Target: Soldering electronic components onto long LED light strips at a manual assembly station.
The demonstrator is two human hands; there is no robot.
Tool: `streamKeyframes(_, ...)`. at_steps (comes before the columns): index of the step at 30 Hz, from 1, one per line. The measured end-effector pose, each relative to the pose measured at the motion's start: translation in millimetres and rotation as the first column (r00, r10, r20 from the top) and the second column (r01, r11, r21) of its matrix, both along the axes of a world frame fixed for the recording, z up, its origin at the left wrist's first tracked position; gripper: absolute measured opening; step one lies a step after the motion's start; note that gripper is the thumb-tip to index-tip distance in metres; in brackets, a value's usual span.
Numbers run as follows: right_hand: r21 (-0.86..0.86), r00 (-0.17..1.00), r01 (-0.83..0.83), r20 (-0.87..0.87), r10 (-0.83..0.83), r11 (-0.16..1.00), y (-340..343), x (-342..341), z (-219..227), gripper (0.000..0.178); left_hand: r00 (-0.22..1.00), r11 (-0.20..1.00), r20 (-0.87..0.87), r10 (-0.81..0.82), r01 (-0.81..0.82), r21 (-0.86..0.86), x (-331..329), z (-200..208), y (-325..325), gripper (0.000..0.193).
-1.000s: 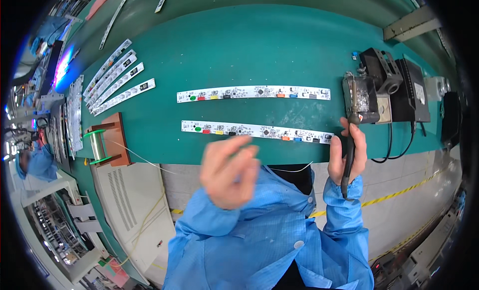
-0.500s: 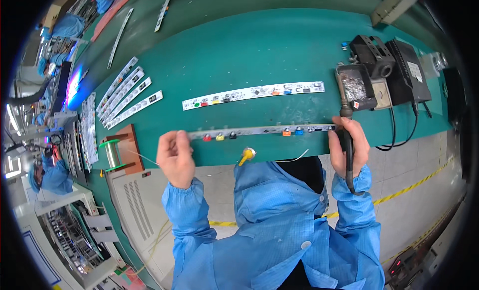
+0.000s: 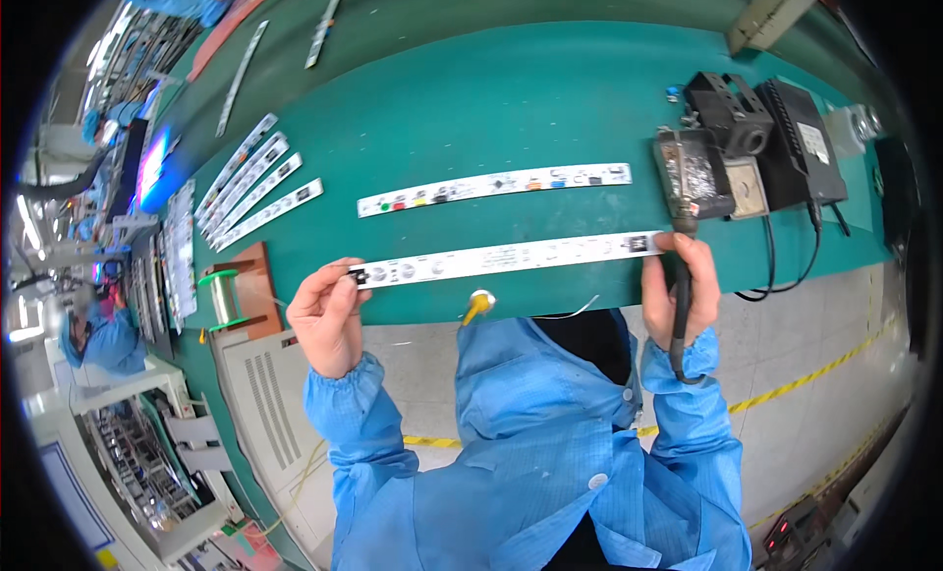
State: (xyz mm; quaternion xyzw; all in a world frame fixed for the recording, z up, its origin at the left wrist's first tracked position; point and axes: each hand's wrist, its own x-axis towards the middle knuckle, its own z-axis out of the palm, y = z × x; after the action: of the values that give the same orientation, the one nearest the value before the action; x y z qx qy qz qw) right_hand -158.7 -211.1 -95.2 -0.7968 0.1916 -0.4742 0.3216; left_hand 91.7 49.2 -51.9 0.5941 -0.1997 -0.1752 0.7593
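A long white circuit board strip (image 3: 511, 256) is held level above the green mat near its front edge. My left hand (image 3: 329, 314) pinches its left end between thumb and fingers. The right end is pinched by my right hand (image 3: 681, 294), which also carries a soldering iron (image 3: 682, 320) with its black handle and cable running down through the hand. The face turned up has dark pads at both ends and rows of small marks. Beyond it lies another strip board (image 3: 496, 186), flat on the mat, with coloured connectors upward.
Several strip boards (image 3: 257, 183) lie at the left, near a solder wire spool (image 3: 225, 299) on a brown stand. A black tray (image 3: 709, 168) and a soldering station (image 3: 801, 143) stand at right. A yellow-ended piece (image 3: 479, 306) sits at the front edge. Another person (image 3: 108, 340) works far left.
The held board has been turned over: its coloured connectors showed before, and now a face without them is up. My left hand has shifted slightly left and its grip has changed.
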Motion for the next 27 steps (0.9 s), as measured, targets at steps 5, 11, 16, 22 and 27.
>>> streamKeyframes(5, 0.134, 0.999, 0.046, -0.005, -0.046, 0.99, 4, -4, -4, 0.046, 0.998, 0.997, 0.007, -0.068, 0.068, -0.027, -9, 11, -4, 0.017)
streamKeyframes(11, 0.154, 0.996, 0.087, 0.008, -0.09, 0.984, 1, -6, -16, 0.048, 0.973, 0.979, 0.127, -0.192, 0.199, -0.046, -17, 25, 3, 0.029)
streamKeyframes(16, 0.173, 0.994, 0.097, 0.037, -0.105, 0.98, 2, 1, -15, 0.046, 0.967, 0.965, 0.121, -0.224, 0.237, -0.109, -18, 26, 5, 0.032)
streamKeyframes(22, 0.17, 0.995, 0.067, 0.067, -0.08, 0.983, 3, 1, -18, 0.045, 0.977, 0.981, 0.14, -0.162, 0.174, -0.082, -23, 29, 4, 0.026)
streamKeyframes(27, 0.19, 0.993, 0.094, 0.046, -0.104, 0.977, 2, -3, -16, 0.046, 0.953, 0.989, 0.266, -0.144, 0.148, 0.007, -24, 29, 2, 0.026)
